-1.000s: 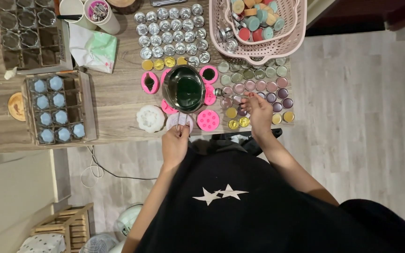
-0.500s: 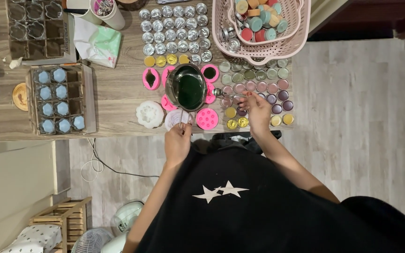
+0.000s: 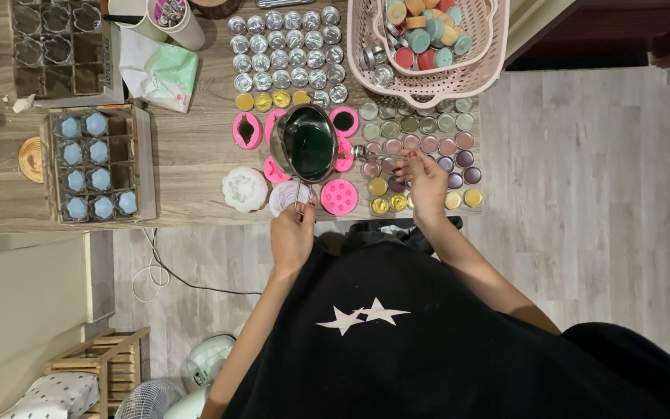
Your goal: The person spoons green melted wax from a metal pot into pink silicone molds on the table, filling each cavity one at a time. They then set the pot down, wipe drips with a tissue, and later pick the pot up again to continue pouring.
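Hands work at the near edge of a wooden counter (image 3: 188,167) in the single head view, seen from straight above. The left hand (image 3: 292,233) has its grip closed on the thin handle of a small metal pot (image 3: 304,145) holding dark green liquid, which sits over a cluster of pink silicone moulds (image 3: 340,197); six pink pieces show around the pot, some half covered by it. Just beside the left hand's fingers lies a pale round mould (image 3: 287,195), and next to that a white flower-shaped mould (image 3: 244,188). The right hand (image 3: 426,180) pinches a small metal spoon (image 3: 370,152), its grip closed on the handle, with the bowl of the spoon close to the pot's rim and above a block of small round tins (image 3: 428,144) filled with wax in green, pink, purple and yellow; the hand hides part of them, so an exact count cannot be told. Behind the pot stand empty silver tins (image 3: 284,58), roughly two dozen, with three yellow-filled ones in front. A pink basket (image 3: 428,43) at the far right holds many coloured wax rounds. To the left, a wooden tray (image 3: 143,159) carries nine pale blue pieces, and a second tray (image 3: 63,46) holds dark empty cells.
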